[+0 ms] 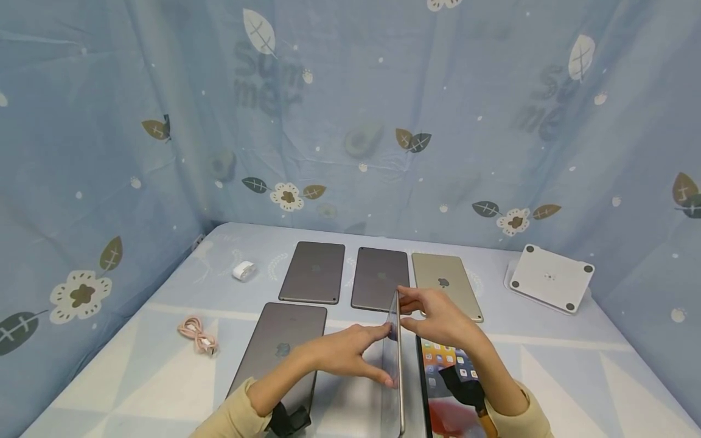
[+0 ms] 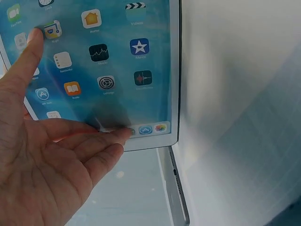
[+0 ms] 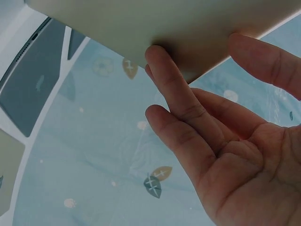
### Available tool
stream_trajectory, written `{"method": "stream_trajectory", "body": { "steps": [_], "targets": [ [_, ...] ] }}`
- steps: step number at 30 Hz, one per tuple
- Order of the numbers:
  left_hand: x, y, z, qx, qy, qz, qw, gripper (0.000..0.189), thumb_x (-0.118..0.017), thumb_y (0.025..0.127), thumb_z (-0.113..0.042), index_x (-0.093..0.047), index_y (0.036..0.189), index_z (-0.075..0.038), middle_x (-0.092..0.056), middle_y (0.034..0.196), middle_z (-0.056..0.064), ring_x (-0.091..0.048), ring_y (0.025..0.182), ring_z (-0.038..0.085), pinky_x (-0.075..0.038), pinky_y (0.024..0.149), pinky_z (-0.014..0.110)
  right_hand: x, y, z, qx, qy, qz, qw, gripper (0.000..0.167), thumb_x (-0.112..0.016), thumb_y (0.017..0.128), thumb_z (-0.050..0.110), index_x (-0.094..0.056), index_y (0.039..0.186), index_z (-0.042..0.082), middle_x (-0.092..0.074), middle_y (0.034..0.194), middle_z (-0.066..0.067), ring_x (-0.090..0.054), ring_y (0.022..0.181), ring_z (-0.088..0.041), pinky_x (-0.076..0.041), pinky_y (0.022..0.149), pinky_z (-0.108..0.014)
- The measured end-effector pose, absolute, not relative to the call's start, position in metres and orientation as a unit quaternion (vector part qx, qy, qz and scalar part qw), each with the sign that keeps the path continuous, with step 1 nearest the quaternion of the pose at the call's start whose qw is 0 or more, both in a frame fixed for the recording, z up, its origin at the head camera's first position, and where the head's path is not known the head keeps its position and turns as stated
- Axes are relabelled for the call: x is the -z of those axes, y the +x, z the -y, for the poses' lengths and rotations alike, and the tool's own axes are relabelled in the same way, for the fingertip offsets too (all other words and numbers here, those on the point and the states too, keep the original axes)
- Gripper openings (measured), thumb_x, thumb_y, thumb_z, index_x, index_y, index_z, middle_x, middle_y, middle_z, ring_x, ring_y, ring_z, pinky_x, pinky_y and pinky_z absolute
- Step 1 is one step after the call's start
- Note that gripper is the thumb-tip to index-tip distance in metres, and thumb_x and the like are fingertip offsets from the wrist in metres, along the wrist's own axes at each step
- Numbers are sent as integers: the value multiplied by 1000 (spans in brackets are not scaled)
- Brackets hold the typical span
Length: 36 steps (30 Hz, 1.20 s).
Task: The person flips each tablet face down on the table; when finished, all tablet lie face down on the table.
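A tablet (image 1: 401, 377) stands on edge, upright between the two hands. Its lit screen (image 2: 108, 70), with rows of app icons, faces the left hand; its plain pale-gold back (image 3: 108, 28) faces the right. With thumb and fingers spread, the left hand (image 1: 350, 350) touches the screen. On the other side, the right hand (image 1: 432, 310) rests its thumb and extended fingertips against the back near a corner. Beside the left forearm lies a grey tablet (image 1: 285, 340), back up. Partly under the right forearm, another tablet (image 1: 432, 365) lies with its lit screen up.
Along the back lie two dark grey tablets (image 1: 313, 272) and a gold one (image 1: 443, 277), backs up. A white charger (image 1: 243, 271) and a coiled pink cable (image 1: 197, 334) are at left. At right sits a white stand (image 1: 550, 278). Patterned blue curtain (image 1: 350, 121) encloses the table.
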State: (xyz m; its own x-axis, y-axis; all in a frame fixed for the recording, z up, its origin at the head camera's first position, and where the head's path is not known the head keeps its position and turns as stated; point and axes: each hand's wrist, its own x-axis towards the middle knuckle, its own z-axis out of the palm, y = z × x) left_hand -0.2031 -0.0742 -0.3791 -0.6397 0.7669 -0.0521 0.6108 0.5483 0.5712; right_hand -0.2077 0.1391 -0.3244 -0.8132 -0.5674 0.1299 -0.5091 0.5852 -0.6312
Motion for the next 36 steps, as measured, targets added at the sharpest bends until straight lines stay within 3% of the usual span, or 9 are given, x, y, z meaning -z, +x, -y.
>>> {"method": "stream_trajectory", "body": {
  "steps": [5,9,18,22,30,36],
  "targets": [
    [374,-203,77,-281,385,-866,153,92,-72,82,-48,-27,151,-6,-40,151,5,-39,138,15,-37,112,33,325,-209,-138,340,-313,-886,42,54,-66,88,8,-46,132,-16,-67,115,-21,-68,103,-30,-50,93,-51],
    [366,-207,83,-335,391,-843,157,99,-76,81,-42,-18,154,-10,-37,153,6,-39,139,15,-35,113,34,330,-212,-136,333,-320,-886,52,57,-68,88,12,-46,134,-14,-66,117,-21,-66,106,-32,-52,90,-47],
    [354,-214,104,-420,388,-802,173,120,-85,72,-25,0,155,-10,-32,156,10,-37,141,20,-33,114,30,353,-217,-125,278,-287,-900,174,77,-74,84,22,-35,144,-8,-53,135,-27,-60,113,-42,-51,91,-52],
    [346,-217,119,-406,383,-811,175,119,-86,71,-26,-4,155,-8,-30,156,12,-39,139,22,-37,112,36,361,-214,-121,247,-285,-905,197,86,-76,82,31,-33,146,-5,-49,140,-24,-59,115,-41,-51,92,-51],
    [340,-219,138,-302,371,-864,155,109,-90,61,-35,-33,147,2,-38,151,12,-47,134,22,-40,109,39,369,-209,-112,220,-265,-916,207,94,-74,81,44,-28,149,-2,-53,138,-21,-55,124,-35,-47,99,-49],
    [347,-220,134,-257,369,-877,166,114,-91,58,-38,-32,148,-1,-43,149,9,-47,134,24,-40,109,42,368,-207,-111,190,-238,-926,221,96,-76,80,43,-28,148,-4,-47,144,-20,-50,130,-34,-43,104,-50]
  ]
}}
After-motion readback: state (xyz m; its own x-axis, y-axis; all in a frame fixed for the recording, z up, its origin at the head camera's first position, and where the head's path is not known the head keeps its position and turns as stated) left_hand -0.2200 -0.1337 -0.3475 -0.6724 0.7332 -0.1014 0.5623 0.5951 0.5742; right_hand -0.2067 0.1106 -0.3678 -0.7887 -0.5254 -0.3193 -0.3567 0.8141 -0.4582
